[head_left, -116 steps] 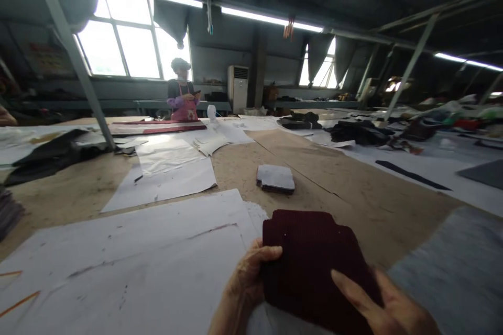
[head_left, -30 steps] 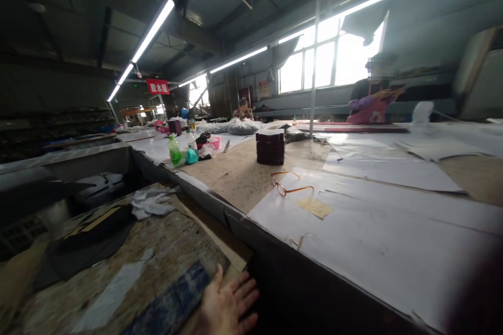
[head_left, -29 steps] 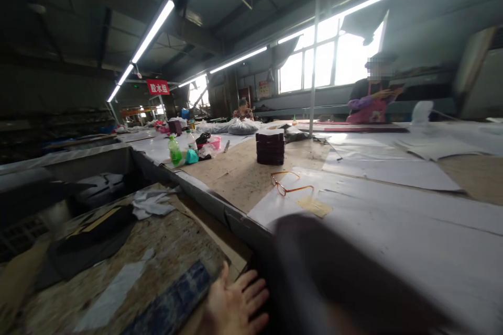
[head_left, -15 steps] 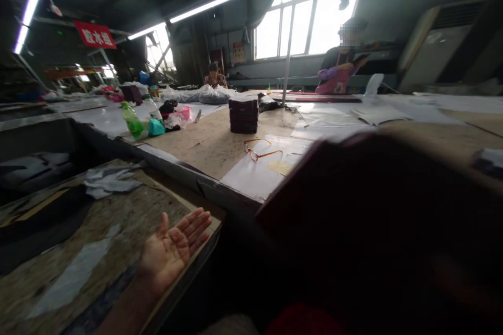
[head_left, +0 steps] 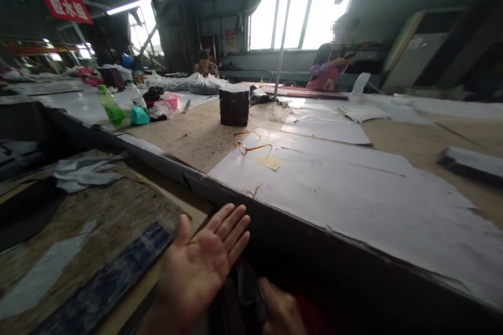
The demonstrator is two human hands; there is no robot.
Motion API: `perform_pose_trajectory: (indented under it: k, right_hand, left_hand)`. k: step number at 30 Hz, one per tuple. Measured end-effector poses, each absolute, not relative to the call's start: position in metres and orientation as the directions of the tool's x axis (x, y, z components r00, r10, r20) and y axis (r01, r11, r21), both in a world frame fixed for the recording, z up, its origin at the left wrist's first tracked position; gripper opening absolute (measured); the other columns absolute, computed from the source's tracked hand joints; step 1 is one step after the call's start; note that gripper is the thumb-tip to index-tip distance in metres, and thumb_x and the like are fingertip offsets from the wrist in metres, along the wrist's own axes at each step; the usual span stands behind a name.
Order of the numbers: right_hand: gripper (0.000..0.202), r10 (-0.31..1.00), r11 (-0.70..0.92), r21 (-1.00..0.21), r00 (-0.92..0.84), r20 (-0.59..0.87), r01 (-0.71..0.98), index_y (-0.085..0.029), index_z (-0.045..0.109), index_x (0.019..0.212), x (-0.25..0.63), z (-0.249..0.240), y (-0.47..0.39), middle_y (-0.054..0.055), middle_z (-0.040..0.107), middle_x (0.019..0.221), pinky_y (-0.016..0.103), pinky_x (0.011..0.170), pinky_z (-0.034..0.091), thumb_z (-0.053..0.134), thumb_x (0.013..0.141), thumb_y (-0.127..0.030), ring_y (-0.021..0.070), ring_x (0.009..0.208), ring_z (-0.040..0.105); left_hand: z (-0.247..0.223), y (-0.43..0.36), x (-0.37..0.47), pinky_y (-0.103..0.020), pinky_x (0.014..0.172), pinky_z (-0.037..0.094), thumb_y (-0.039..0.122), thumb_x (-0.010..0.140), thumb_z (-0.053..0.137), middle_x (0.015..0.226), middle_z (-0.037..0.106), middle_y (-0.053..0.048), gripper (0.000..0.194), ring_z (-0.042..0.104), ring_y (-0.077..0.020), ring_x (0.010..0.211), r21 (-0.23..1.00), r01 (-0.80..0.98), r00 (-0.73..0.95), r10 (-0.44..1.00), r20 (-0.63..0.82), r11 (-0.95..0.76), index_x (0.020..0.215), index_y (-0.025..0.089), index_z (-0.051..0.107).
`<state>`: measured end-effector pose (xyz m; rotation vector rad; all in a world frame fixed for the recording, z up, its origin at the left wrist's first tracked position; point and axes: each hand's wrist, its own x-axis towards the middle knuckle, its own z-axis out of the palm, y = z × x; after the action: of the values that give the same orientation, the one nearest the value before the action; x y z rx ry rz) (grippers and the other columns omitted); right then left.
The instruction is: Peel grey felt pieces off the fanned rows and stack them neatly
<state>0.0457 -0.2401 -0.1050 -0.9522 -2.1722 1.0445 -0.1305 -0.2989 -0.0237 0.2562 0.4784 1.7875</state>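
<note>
My left hand (head_left: 204, 261) is palm up with its fingers stretched out and nothing on it, in front of the table edge. Low in the view, my right hand (head_left: 281, 306) is closed round a dark item (head_left: 251, 293), blurred and in shadow, just right of my left wrist. Beyond them, orange-framed glasses (head_left: 243, 147) lie on white sheeting (head_left: 314, 178), beside a yellowish patch (head_left: 271, 162). A stack of dark pieces (head_left: 234, 107) stands behind the glasses.
A lower board (head_left: 129, 204) at the left bears a dark blue strip (head_left: 106, 282) and grey cloth (head_left: 84, 170). On the table are a green bottle (head_left: 110, 105), a pink basin (head_left: 171, 100) and a dark-sided block (head_left: 471, 165). Two people are across the table.
My left hand has moved right and nearer, still open. The large dark shape at the right has gone from there, and my right hand now shows low in the middle. The view has shifted.
</note>
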Motion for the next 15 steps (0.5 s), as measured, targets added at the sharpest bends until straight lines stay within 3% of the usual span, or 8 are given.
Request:
perform_pose_trajectory:
  k: [3,4,6,10,11,13,15]
  right_hand:
    - [0.013,0.886,0.268,-0.88,-0.46,0.064,0.392,-0.017,0.056,0.065,0.05,-0.098,-0.229,-0.002,0.055,0.053,0.02,0.047,0.038,0.049,0.076,-0.021,0.0111,0.049,0.05]
    - [0.01,0.909,0.213,-0.894,-0.415,0.033,0.395,-0.017,0.057,0.067,0.053,-0.094,-0.225,-0.002,0.056,0.054,0.02,0.048,0.038,0.05,0.074,-0.021,0.0117,0.05,0.051]
    - [0.01,0.936,0.124,-0.916,-0.352,-0.02,0.382,-0.017,0.058,0.072,0.057,-0.085,-0.219,-0.002,0.057,0.057,0.021,0.049,0.04,0.053,0.072,-0.026,0.0126,0.053,0.052]
    - [0.019,0.963,0.009,-0.942,-0.256,-0.082,0.335,-0.018,0.057,0.078,0.057,-0.07,-0.222,-0.002,0.059,0.062,0.021,0.051,0.045,0.055,0.076,-0.037,0.0136,0.056,0.054]
    - [0.02,0.971,0.033,-0.941,-0.235,-0.05,0.338,-0.018,0.058,0.081,0.055,-0.066,-0.226,-0.002,0.059,0.062,0.022,0.051,0.045,0.055,0.077,-0.037,0.0137,0.056,0.055]
    - [0.02,0.968,0.213,-0.899,-0.206,0.141,0.384,-0.017,0.06,0.088,0.048,-0.06,-0.236,0.0,0.062,0.064,0.022,0.052,0.047,0.053,0.081,-0.034,0.014,0.055,0.057]
    - [0.022,0.864,0.501,-0.729,-0.225,0.45,0.467,-0.015,0.062,0.095,0.038,-0.058,-0.249,0.004,0.067,0.073,0.024,0.056,0.05,0.047,0.085,-0.028,0.016,0.06,0.062]
  left_hand:
    - [0.017,-0.317,-0.145,-0.041,0.103,0.039,0.069,0.079,0.037,0.138,0.045,-0.01,0.075,0.039,-0.0269,0.129,0.581,-0.598,-0.562,0.806,0.186,-0.551,0.136,0.02,0.039]
    - [0.024,-0.322,-0.152,-0.039,0.102,0.041,0.064,0.081,0.039,0.135,0.049,-0.01,0.07,0.041,-0.0264,0.127,0.649,-0.497,-0.62,0.759,0.199,-0.576,0.133,0.018,0.044]
    - [0.024,-0.328,-0.16,-0.039,0.097,0.045,0.054,0.082,0.047,0.129,0.055,-0.013,0.059,0.049,-0.0287,0.12,0.791,-0.401,-0.64,0.759,0.12,-0.463,0.124,0.014,0.054]
    - [-0.012,-0.328,-0.126,-0.046,0.092,0.047,0.04,0.069,0.067,0.106,0.068,-0.015,0.041,0.061,-0.0334,0.1,0.943,-0.323,-0.405,0.888,-0.219,0.085,0.101,0.015,0.069]
    - [-0.022,-0.328,-0.11,-0.045,0.098,0.042,0.039,0.068,0.069,0.11,0.066,-0.013,0.041,0.058,-0.0331,0.106,0.959,-0.25,-0.403,0.886,-0.23,0.135,0.103,0.018,0.069]
    - [-0.036,-0.327,-0.082,-0.041,0.108,0.03,0.037,0.063,0.074,0.123,0.06,-0.008,0.049,0.046,-0.0316,0.122,0.992,-0.1,-0.45,0.886,-0.114,0.076,0.109,0.022,0.067]
    - [-0.044,-0.325,-0.063,-0.038,0.109,0.029,0.038,0.061,0.076,0.131,0.054,-0.005,0.061,0.039,-0.0305,0.128,0.986,-0.166,-0.442,0.892,-0.092,0.02,0.119,0.025,0.06]
